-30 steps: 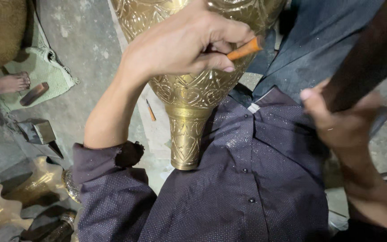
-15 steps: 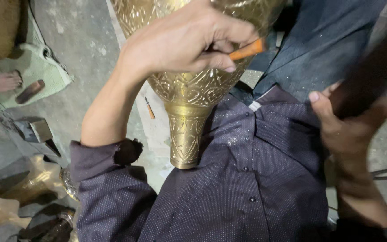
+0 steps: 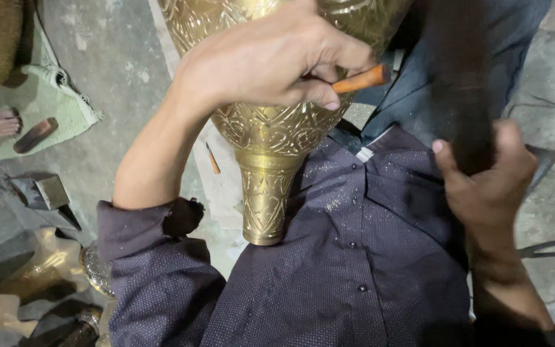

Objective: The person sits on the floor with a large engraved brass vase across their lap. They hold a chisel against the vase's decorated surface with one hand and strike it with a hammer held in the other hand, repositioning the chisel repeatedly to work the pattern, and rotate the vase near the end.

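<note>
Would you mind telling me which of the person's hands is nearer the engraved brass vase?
Left. The left hand rests on the brass vase; the right hand is off to its side.

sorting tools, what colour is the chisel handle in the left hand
Orange-brown chisel handle, seen in the head view.

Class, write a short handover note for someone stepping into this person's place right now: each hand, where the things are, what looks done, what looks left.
Left hand: pinching a small orange-tipped tool against the engraved brass vase.
Right hand: gripping a dark wooden handle, raised and blurred.
Vase: its narrow neck rests against the person's shirt.
Done: pattern covers the visible brass.
Left: cannot tell from here which spots remain unworked.
Nearby: a spare small tool lies on the floor.
</note>
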